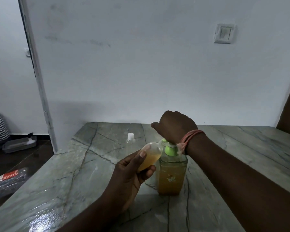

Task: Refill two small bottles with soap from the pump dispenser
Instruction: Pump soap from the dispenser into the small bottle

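Observation:
The pump dispenser (172,174) is a clear square bottle of amber soap with a green pump top, standing mid-table. My right hand (174,126) rests on top of the pump head and hides it. My left hand (129,174) holds a small clear bottle (151,156) tilted, its mouth against the green nozzle; it is partly filled with amber soap. A second small clear bottle (130,143) with a white cap stands upright farther back on the table, apart from both hands.
The grey marble table (74,173) runs to a white wall at the back. A door frame (40,81) rises at the left. On the dark floor at left lie a wrapped pack of bottles (8,181) and a grey tray (20,144).

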